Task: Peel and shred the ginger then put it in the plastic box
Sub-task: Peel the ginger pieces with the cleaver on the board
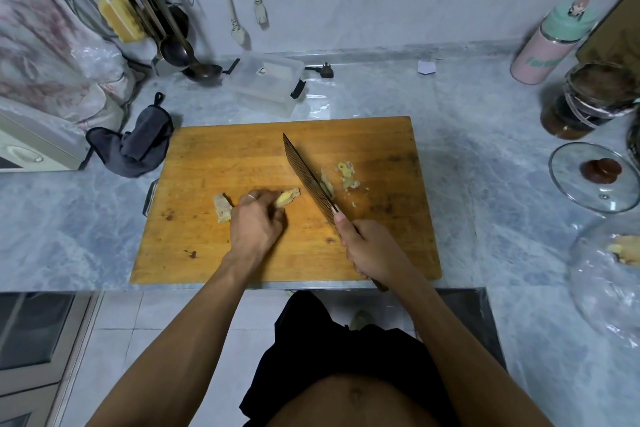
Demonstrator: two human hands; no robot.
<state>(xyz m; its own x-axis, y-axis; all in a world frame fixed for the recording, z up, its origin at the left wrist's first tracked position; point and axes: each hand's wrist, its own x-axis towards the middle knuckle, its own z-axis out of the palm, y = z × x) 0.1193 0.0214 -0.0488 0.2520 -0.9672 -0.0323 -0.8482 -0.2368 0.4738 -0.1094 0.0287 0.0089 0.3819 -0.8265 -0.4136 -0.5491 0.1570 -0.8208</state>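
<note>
1. Our left hand (255,222) is down on the cutting board (242,156), fingers (273,196) curled over and pinning a piece of ginger (287,198). The peeled yellow end pokes out to the right, past the fingertips, toward the blade.
2. Our right hand (367,246) is wrapped tight around the knife (308,177) handle, thumb laid forward near the blade's heel. The blade runs diagonally, tip pointing up and left, and sits just to the right of the ginger's exposed end.
3. So here's what matters: the ginger's long axis runs roughly left-right, and the blade crosses it at an angle. The next cut lands on the end sticking out, with our left fingertips right behind it. Honestly not much margin there.
4. Can't quite tell whether the edge is touching the board or raised a bit; the angle's bad for that.
5. A second chunk of ginger (222,208) lies just left of our left hand, and peel scraps (348,174) sit right of the blade.
6. The plastic box (268,85) is on the tabletop (485,135) behind the board, nothing in it that we can see, so we reckon we're still peeling.
</note>
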